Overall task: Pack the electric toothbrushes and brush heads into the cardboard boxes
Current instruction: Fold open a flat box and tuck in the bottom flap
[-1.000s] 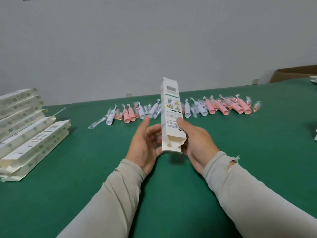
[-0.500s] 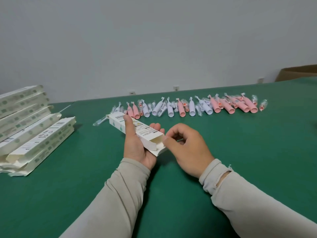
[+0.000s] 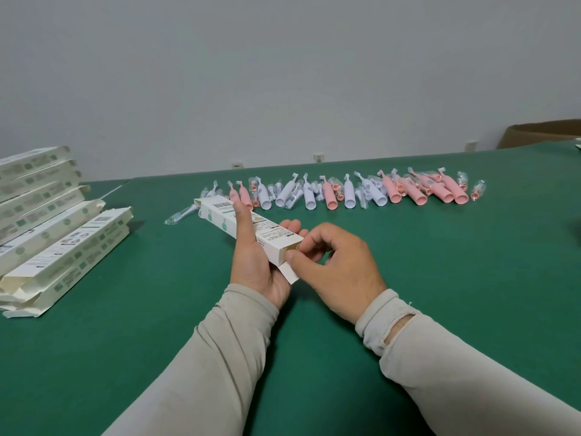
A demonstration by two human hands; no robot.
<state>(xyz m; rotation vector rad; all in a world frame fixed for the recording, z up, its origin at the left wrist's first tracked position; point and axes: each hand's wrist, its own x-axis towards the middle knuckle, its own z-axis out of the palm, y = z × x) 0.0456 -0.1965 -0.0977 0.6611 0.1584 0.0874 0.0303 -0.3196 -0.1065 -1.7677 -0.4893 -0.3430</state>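
Note:
My left hand [image 3: 256, 262] grips a long white cardboard box [image 3: 220, 212] lying across its palm, thumb on top, the far end pointing up-left. Its near end is open, with a flap [image 3: 290, 274] hanging down. My right hand [image 3: 338, 270] pinches that open end with curled thumb and fingers. Beyond the box, a row of pink toothbrushes [image 3: 391, 191] and white toothbrushes [image 3: 309, 196], with small bagged brush heads [image 3: 477, 191] among them, lies across the green table [image 3: 440, 278].
A leaning stack of several white boxes [image 3: 59, 225] fills the table's left side. One bagged brush head [image 3: 180, 214] lies alone left of the held box. A brown carton [image 3: 540, 133] stands at the far right beyond the table edge.
The box stood upright between both hands a second ago. It now lies flat in my left hand, and my right hand has moved to pinch its open near end.

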